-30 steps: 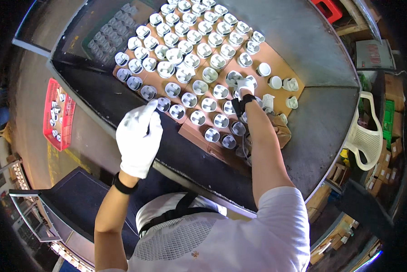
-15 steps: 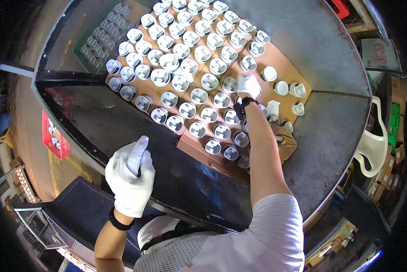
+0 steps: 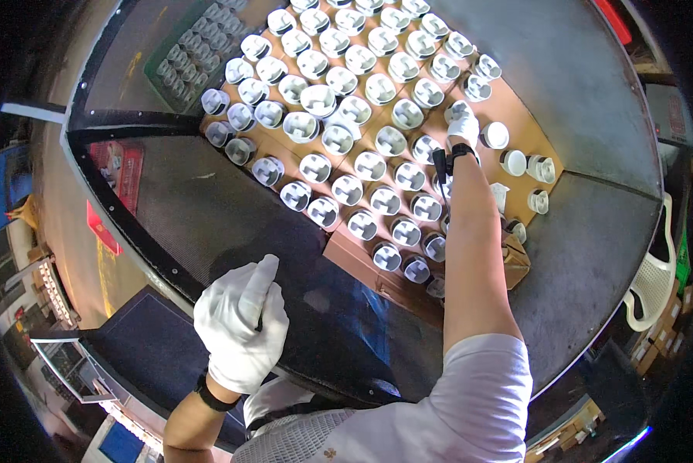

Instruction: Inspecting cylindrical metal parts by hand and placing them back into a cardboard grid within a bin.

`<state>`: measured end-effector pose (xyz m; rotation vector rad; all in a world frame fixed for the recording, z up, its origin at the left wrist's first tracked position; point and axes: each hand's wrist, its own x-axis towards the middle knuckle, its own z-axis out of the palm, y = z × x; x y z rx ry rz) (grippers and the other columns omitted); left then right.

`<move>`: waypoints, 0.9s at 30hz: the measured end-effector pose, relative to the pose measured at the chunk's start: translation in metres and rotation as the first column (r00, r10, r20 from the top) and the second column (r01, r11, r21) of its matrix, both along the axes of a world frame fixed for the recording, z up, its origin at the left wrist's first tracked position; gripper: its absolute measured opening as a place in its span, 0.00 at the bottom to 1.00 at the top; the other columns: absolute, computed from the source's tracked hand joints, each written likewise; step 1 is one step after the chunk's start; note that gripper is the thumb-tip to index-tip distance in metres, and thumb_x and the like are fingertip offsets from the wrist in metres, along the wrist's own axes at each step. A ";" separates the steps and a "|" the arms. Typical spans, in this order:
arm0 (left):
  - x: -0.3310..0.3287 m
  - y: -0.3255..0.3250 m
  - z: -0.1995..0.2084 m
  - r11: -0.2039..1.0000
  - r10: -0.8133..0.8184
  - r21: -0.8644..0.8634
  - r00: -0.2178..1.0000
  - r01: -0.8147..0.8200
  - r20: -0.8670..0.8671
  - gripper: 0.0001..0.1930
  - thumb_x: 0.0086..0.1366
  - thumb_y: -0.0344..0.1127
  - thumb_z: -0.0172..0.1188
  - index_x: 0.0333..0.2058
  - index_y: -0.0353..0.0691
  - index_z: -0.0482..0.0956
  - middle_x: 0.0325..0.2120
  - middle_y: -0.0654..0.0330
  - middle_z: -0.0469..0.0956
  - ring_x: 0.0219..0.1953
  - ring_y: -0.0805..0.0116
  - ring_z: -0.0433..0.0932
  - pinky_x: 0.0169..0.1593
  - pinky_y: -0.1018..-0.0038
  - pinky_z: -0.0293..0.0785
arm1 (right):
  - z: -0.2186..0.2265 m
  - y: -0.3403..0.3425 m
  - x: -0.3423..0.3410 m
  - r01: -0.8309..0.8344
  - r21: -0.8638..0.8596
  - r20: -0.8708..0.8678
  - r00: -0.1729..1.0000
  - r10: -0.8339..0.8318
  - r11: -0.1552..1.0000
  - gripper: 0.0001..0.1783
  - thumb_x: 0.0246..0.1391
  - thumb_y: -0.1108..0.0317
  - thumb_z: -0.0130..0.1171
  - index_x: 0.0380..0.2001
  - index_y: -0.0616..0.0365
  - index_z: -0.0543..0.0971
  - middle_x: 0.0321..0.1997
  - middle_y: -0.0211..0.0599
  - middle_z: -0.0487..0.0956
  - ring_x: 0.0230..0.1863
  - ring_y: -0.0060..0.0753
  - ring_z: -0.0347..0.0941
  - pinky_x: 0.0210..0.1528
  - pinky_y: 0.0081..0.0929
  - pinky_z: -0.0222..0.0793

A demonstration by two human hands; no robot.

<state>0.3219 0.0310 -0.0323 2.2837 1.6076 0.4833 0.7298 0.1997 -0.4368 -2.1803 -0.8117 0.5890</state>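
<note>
Rows of silver pistons with dark skirts stand on brown cardboard (image 3: 533, 127) on the table, one of them a near-row piston (image 3: 386, 256). My right hand (image 3: 463, 128), in a white glove, reaches to the far right of the rows. Its bunched fingers lie over the near side of a piston (image 3: 455, 110), which appears gripped and still stands among the others. Closed loosely, my white-gloved left hand (image 3: 242, 328) hovers over the table's near edge with one finger stretched out along the top. Its palm side is hidden, so anything inside cannot be seen.
Several pistons stand apart at the right, including a pale round-topped one (image 3: 495, 136). A crumpled white paper (image 3: 499, 197) lies near my right forearm. A folded cardboard flap (image 3: 516, 258) sticks up. A raised dark rim (image 3: 142, 239) borders the table; a red crate (image 3: 103, 229) stands beyond.
My right hand has moved farther right and away from me, to another piston. My left hand keeps its closed shape. The whole view has shifted, the table appearing further right.
</note>
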 end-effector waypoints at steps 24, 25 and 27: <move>-0.017 -0.014 -0.015 0.968 -0.073 0.245 0.996 0.056 0.060 0.12 0.59 0.29 0.62 0.42 0.40 0.82 0.27 0.55 0.81 0.30 0.56 0.80 0.38 0.63 0.77 | 0.298 -0.155 -0.132 -0.493 0.136 -0.464 0.734 0.495 0.859 0.24 0.50 0.72 0.67 0.52 0.59 0.77 0.49 0.34 0.82 0.48 0.25 0.78 0.50 0.22 0.74; -0.018 -0.014 -0.014 0.966 -0.079 0.251 0.993 0.056 0.083 0.11 0.59 0.29 0.61 0.42 0.40 0.82 0.28 0.56 0.81 0.30 0.56 0.80 0.38 0.63 0.77 | 0.305 -0.157 -0.133 -0.548 0.145 -0.384 0.736 0.557 0.824 0.22 0.49 0.72 0.67 0.50 0.59 0.78 0.48 0.33 0.83 0.46 0.25 0.78 0.48 0.23 0.75; -0.016 -0.014 -0.009 0.962 -0.089 0.264 0.994 0.069 0.064 0.10 0.60 0.30 0.60 0.41 0.41 0.82 0.27 0.56 0.80 0.29 0.57 0.79 0.37 0.63 0.76 | 0.305 -0.165 -0.125 -0.640 0.139 -0.210 0.727 0.654 0.755 0.20 0.47 0.71 0.69 0.46 0.58 0.80 0.44 0.31 0.84 0.43 0.24 0.78 0.46 0.25 0.75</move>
